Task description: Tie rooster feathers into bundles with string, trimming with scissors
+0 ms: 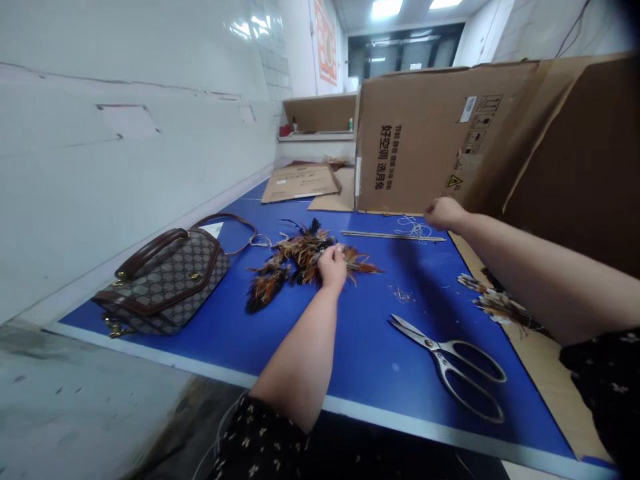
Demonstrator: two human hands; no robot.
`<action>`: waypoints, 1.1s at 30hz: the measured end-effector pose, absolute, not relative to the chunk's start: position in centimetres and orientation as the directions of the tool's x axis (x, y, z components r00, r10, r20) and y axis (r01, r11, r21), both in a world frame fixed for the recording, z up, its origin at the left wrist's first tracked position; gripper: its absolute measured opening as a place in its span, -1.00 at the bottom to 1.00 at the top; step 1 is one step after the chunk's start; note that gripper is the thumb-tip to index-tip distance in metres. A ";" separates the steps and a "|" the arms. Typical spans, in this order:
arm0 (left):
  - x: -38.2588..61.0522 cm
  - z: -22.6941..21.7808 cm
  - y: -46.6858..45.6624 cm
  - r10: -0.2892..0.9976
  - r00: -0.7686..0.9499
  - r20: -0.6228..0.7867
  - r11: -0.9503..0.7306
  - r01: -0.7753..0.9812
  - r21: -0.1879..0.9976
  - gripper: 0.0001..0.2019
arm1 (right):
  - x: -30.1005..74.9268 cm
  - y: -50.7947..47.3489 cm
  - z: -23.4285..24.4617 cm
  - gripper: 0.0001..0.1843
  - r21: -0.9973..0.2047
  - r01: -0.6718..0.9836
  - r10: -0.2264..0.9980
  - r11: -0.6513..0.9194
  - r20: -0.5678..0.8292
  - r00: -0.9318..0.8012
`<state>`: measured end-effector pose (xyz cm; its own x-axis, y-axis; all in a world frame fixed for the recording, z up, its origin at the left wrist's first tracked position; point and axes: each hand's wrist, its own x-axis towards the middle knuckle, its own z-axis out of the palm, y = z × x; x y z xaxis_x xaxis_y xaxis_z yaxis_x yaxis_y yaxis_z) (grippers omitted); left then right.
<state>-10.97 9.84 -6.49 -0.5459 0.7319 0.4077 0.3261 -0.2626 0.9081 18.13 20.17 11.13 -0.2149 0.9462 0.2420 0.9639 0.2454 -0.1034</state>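
Observation:
Brown, orange and black feathers (300,253) lie in a loose heap on the blue tabletop (360,333). At the heap's right side my left hand (332,267) is closed in a pinch on a bunch of feathers (361,261), whose tips stick out to the right. My right hand (445,213) is raised higher, off to the right, with its fingers curled shut. What it grips, if anything, is too small to make out. Close to it in view are a tangle of pale thread (416,228) and a thin stick (380,235) on the table.
Large metal scissors (431,343) lie slightly open at the front right. A patterned handbag (170,280) stands on the left. Small clippings (401,293) are scattered mid-table. More feathers (500,303) lie under my right arm. A tall cardboard box (425,147) and flat cardboard (300,183) stand behind.

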 end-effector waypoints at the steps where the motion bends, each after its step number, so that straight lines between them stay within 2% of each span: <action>1: -10.9 -6.4 9.8 0.732 -0.548 0.404 -0.260 0.322 0.910 -0.74 | 18.2 19.9 9.5 -0.85 -0.103 0.973 0.963 0.205 0.198 -0.182; 5: -11.1 -6.3 9.8 0.733 -0.559 0.387 -0.243 0.316 0.917 -0.75 | 17.8 19.1 4.4 -0.74 -0.119 0.980 0.984 0.162 0.093 -0.152; 9: -11.2 -6.0 9.5 0.726 -0.569 0.387 -0.229 0.330 0.915 -0.76 | 16.8 19.4 1.3 -0.56 -0.149 0.979 0.990 0.141 0.011 -0.141; 14: -11.2 -5.6 9.2 0.720 -0.566 0.402 -0.227 0.355 0.907 -0.76 | 16.1 21.0 -0.3 -0.34 -0.166 0.978 0.990 0.122 -0.054 -0.133; 19: -11.9 -5.7 9.7 0.701 -0.588 0.403 -0.179 0.401 0.898 -0.76 | 15.8 21.5 -0.8 -0.26 -0.151 0.976 0.981 0.154 -0.098 -0.170; 23: -12.5 -5.8 10.1 0.649 -0.666 0.368 -0.100 0.405 0.909 -0.78 | 15.9 19.3 -0.7 -0.38 -0.155 0.953 0.952 0.260 -0.122 -0.280; 27: -12.5 -5.5 10.0 0.631 -0.683 0.368 -0.085 0.410 0.908 -0.78 | 17.1 14.4 -0.4 -0.47 -0.157 0.888 0.885 0.432 -0.118 -0.451; 30: -12.3 -5.3 9.7 0.633 -0.691 0.349 -0.085 0.387 0.918 -0.78 | 18.5 10.5 0.0 -0.50 -0.175 0.738 0.742 0.652 -0.054 -0.668; 33: -12.3 -5.3 9.5 0.632 -0.694 0.345 -0.088 0.378 0.922 -0.77 | 20.1 8.5 0.7 -0.56 -0.260 0.615 0.635 0.745 -0.009 -0.773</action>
<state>-12.27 9.46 -5.32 -0.6944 0.6315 0.3449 0.3777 -0.0881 0.9217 20.11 8.51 0.74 -0.7725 0.6349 -0.0086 0.6148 0.7445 -0.2602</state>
